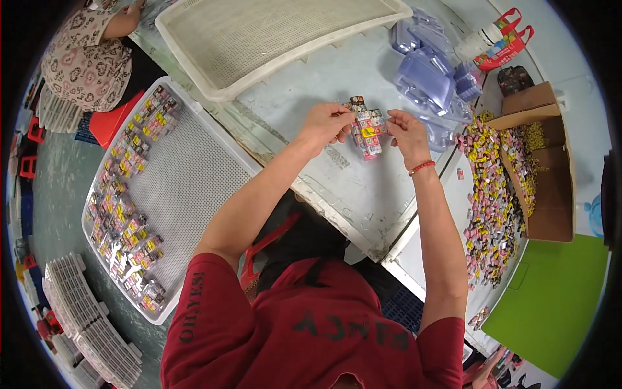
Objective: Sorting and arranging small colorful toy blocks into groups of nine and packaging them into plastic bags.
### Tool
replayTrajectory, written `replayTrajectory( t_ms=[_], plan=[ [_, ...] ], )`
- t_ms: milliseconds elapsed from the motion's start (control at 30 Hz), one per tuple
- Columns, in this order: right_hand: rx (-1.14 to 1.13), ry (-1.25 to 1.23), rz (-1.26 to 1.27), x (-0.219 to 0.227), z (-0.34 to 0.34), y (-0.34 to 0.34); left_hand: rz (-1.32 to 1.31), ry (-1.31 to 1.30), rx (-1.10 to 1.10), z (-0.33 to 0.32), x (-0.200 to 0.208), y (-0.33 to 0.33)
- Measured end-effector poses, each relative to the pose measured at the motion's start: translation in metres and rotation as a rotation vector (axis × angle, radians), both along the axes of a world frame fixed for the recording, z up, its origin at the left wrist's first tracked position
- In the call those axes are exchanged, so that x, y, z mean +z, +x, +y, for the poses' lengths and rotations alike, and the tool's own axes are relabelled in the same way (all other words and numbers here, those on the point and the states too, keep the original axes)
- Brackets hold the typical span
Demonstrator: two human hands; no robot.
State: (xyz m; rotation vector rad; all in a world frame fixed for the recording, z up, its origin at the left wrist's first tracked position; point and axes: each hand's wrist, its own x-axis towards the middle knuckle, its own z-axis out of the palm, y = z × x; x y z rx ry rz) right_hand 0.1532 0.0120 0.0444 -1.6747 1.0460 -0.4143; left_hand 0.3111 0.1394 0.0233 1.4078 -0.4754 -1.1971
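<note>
Both hands gripped a clear blister pack filled with small coloured packets above the worktop centre: left hand pinched its left edge, right hand its right edge. A white mesh tray at the left held packed blisters along its outer rim. A cardboard box at the right edge spilled loose packets.

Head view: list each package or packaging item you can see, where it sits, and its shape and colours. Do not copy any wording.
Small packet block: between both hands, rectangular, multicoloured.
Loose packets: right heap, yellow, pink, black.
Cardboard box: far right, brown, open.
Clear blister shells: behind the hands, bluish.
Packed tray: left, white.
</note>
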Motion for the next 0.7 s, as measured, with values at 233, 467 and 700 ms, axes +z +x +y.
replayTrajectory(
  t_ms=[233,467,700],
  plan=[
    [-0.023,-0.128,0.040,-0.007,0.002,-0.005,0.071,-0.068,0.074,0.001,-0.003,-0.008],
    [-0.102,-0.618,0.135,-0.014,0.034,-0.064,-0.252,-0.225,0.236,0.023,-0.008,-0.032],
    [-0.126,-0.422,0.105,-0.024,0.100,-0.138,-1.342,-0.646,-0.119,-0.042,0.023,-0.123]
  ],
)
